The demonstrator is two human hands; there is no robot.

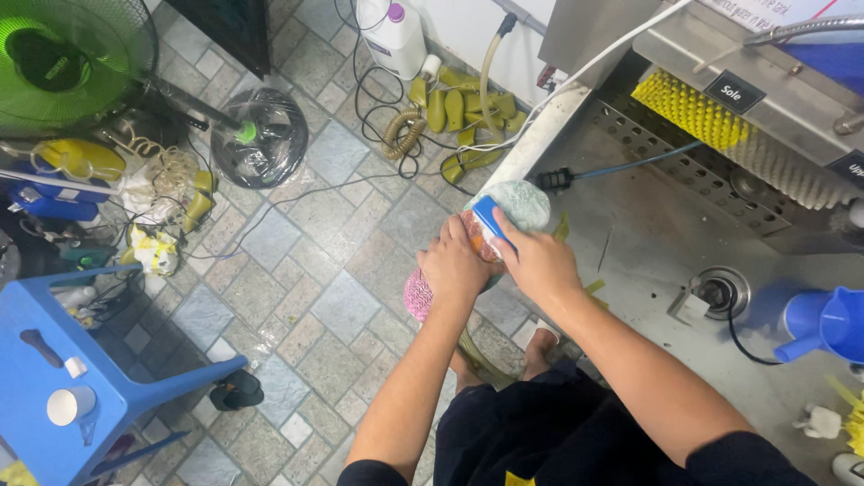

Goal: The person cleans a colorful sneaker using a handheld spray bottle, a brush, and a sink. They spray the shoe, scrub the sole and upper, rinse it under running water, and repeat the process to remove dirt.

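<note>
Firmly clasped in the left hand [454,265]: a pink and pale-green knitted shoe [504,225], held over the metal basin's [648,234] edge; pressed on its top by the right hand [540,261], fingers closed around a blue-handled brush [489,216]; beyond, a yellow roller brush [688,110]; rightward, a blue jug [823,322]; leftward, tiled floor [315,261].

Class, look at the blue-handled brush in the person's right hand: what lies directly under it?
The brush presses on a knitted shoe, pale green at the toe and pink at the heel. The left hand and right hand cover its middle, and the bristles are hidden.
</note>
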